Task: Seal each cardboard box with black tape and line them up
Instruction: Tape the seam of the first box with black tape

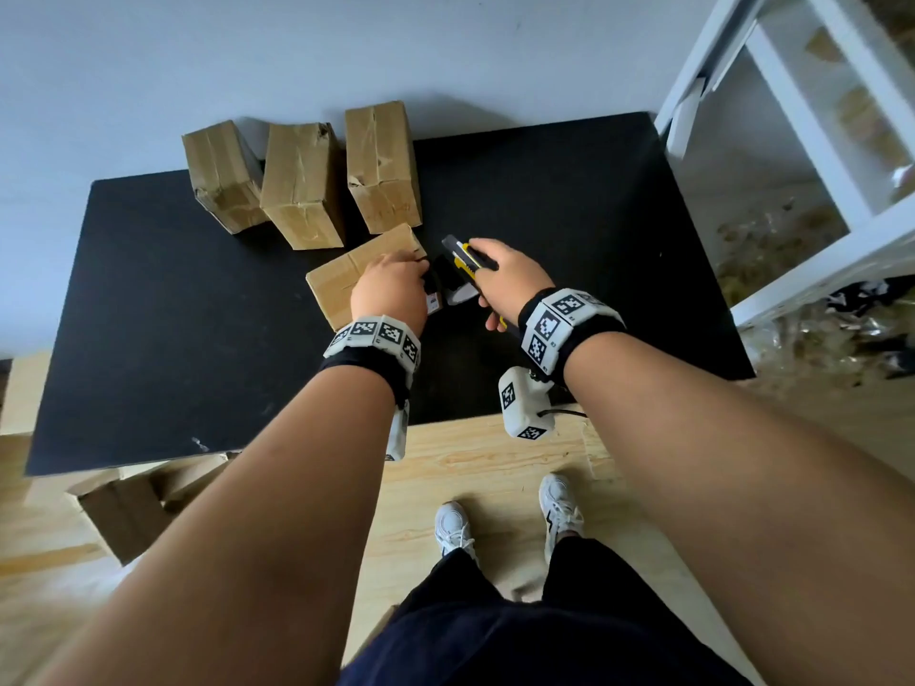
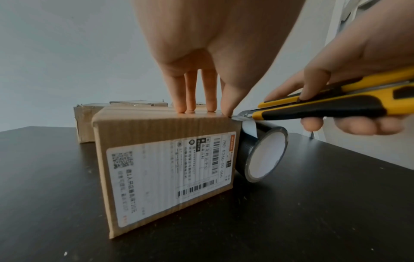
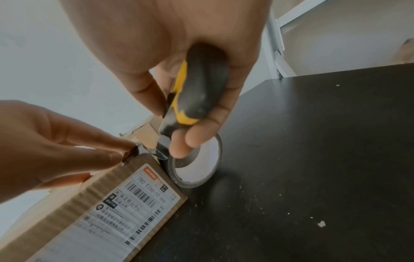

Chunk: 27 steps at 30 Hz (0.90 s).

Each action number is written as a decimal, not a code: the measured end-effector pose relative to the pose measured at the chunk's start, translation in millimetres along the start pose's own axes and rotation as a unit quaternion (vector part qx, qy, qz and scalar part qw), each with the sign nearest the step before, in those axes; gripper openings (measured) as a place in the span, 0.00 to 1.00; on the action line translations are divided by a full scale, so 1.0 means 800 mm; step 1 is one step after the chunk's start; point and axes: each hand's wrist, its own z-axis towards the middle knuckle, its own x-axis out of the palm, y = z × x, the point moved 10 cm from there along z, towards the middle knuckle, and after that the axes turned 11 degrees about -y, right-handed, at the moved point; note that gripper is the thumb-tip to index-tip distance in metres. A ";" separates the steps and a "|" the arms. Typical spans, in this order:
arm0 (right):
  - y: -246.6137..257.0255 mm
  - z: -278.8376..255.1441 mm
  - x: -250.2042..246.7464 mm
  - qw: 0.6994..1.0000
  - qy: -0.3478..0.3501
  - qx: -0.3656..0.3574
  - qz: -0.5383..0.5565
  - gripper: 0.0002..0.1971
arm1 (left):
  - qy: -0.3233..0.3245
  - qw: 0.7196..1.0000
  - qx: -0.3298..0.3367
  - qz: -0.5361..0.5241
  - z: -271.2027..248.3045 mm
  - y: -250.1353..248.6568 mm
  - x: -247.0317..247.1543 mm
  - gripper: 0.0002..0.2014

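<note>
A cardboard box with a white shipping label lies on the black table. My left hand presses straight fingers on the box top, thumb tip at its right top corner on a bit of black tape. A black tape roll stands against the box's right end. My right hand grips a yellow-and-black utility knife. Its blade sits at that corner, just above the roll.
Three more cardboard boxes stand in a row at the table's back edge. A white shelf frame rises at the right. Flattened cardboard lies on the wooden floor at the left.
</note>
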 end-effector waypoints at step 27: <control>0.013 0.005 0.006 0.980 0.130 -0.131 -0.076 0.31 | -0.082 0.976 -0.172 -0.102 0.002 0.023 0.009 0.13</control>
